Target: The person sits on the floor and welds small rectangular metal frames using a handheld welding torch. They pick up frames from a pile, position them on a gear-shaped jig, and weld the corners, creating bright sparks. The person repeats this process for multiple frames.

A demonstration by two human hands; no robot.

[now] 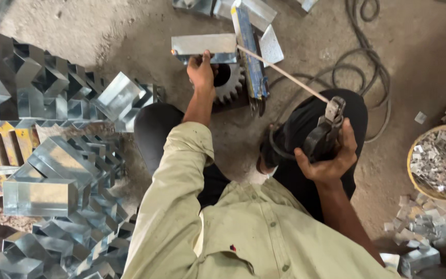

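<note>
My left hand (201, 70) grips the sheet-metal piece (205, 45), my right hand (329, 160) clasps the electrode holder (326, 132); a wobbling rod (285, 72) could miss the seam.

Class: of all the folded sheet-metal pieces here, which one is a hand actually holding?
The flat-faced metal piece gripped by the left hand, by the gear; the others lie untouched in piles.

Bare floor (130, 31) lies open ahead; stacked metal channels (52, 170) crowd the left, cables (367, 72) trail right.
</note>
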